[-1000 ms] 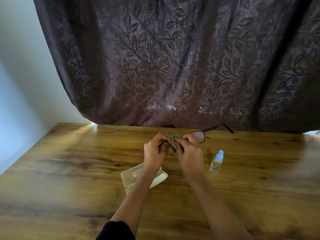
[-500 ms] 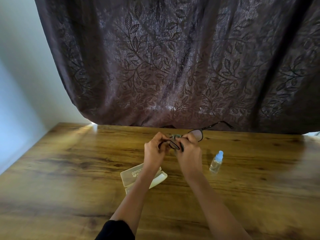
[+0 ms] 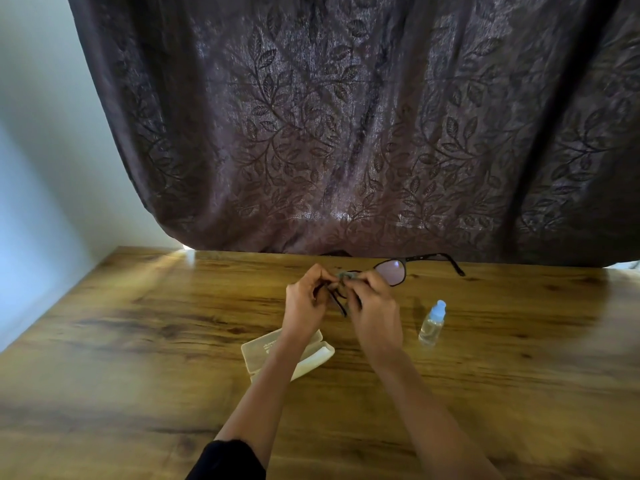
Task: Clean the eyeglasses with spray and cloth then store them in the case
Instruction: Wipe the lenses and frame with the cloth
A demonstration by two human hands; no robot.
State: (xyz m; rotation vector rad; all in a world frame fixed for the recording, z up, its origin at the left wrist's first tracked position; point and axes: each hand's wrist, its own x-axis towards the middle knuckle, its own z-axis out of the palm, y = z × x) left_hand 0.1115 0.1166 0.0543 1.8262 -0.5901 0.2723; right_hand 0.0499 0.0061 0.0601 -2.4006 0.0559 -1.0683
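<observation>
While both hands grip them above the counter (image 3: 138, 341), the eyeglasses (image 3: 394, 271) hang in the air, one arm pointing right. The left hand (image 3: 304, 299) pinches the frame; the right hand (image 3: 374, 303) presses a small grey cloth (image 3: 344, 276) on one lens. Just below lies the open case (image 3: 258, 351); the spray bottle (image 3: 432, 323) stands to the right.

This looks like a room in a home — a bedroom or living room, though which one cannot be told. A heavy dark brown curtain with a woven leaf-and-vine pattern (image 3: 346, 133) hangs across the whole back, daylight glowing faintly through its cloth. Beside it runs a plain pale blue-white painted wall (image 3: 41, 150). In front stands a wood-grain laminate desk in warm brown (image 3: 138, 341) — household furniture, not shop fittings.
</observation>
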